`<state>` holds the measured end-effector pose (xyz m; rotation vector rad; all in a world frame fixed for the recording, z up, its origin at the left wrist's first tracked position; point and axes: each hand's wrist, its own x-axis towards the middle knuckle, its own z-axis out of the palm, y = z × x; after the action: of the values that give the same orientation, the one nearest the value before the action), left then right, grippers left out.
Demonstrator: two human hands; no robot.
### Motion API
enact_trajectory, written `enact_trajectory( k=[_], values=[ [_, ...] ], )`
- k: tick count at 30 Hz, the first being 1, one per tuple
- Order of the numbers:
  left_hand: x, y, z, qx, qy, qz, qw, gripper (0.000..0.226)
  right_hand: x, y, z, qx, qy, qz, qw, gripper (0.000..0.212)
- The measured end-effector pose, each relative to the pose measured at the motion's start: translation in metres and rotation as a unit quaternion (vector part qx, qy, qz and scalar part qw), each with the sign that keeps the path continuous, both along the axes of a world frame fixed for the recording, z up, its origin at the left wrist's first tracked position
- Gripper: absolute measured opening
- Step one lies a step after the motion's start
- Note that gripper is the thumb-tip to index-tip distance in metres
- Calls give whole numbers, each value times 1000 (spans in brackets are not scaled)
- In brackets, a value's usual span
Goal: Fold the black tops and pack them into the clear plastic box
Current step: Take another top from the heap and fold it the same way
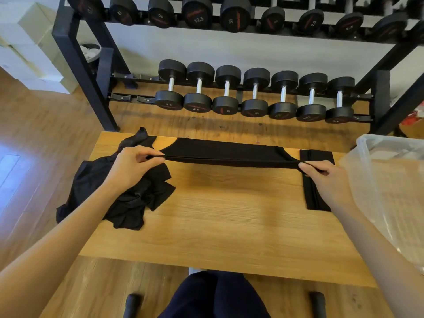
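Left hand (132, 166) and right hand (325, 177) each pinch 1 end of the black top (227, 152) — its long axis runs left-right between them.

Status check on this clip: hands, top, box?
Left hand and right hand pinch black top stretched between them. Folded top beside clear plastic box. Unfolded pile waiting left.

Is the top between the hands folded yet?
Mid-fold: top stretched, its near edge pinched by left hand and right hand.
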<state>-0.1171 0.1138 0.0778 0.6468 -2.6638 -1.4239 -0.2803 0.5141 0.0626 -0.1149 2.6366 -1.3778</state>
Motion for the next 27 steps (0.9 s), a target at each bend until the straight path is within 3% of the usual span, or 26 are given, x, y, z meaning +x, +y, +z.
enact_trajectory(
  k=[16,27],
  values=[
    [100,30,-53,33,-115,-8,993,10,113,41,-51,90,-56,28,994,16],
    [156,49,-65,15,-203,-97,974,13,168,69,-60,129,-135,87,978,6]
  ],
)
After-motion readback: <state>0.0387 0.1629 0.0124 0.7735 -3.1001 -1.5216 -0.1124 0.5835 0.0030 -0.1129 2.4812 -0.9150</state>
